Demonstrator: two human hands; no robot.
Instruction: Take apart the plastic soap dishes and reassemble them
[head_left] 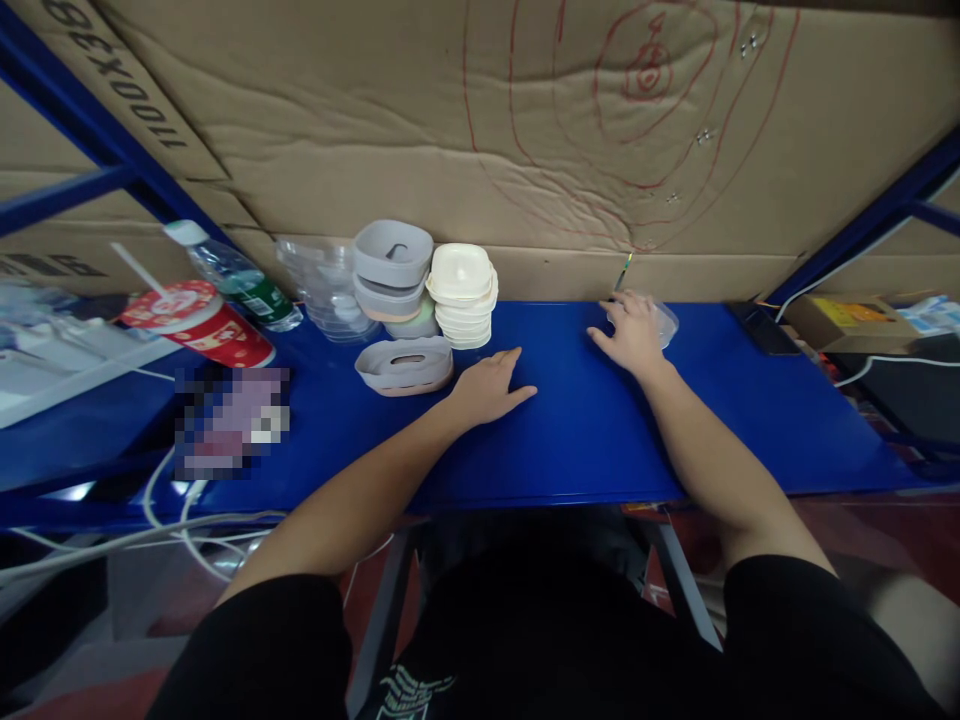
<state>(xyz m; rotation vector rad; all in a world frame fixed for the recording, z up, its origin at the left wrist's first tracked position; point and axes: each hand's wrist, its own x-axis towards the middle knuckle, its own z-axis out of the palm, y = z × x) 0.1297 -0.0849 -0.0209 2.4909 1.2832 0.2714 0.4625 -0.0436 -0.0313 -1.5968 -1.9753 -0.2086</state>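
One blue table [559, 440] in my feed: grey containers [391, 268] mostly stacked, cream containers [462, 290] stacked; left hand [486, 388] empty, thumb apart; right hand [634, 335], fingers spread, overlaps lone clear container [667, 325] near rear edge, unstacked; contact I cannot tell.

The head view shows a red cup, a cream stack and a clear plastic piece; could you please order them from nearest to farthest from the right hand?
1. Clear plastic piece: at the right hand, partly hidden by it.
2. Cream stack: to that hand's left, near the cardboard.
3. Red cup: far left.
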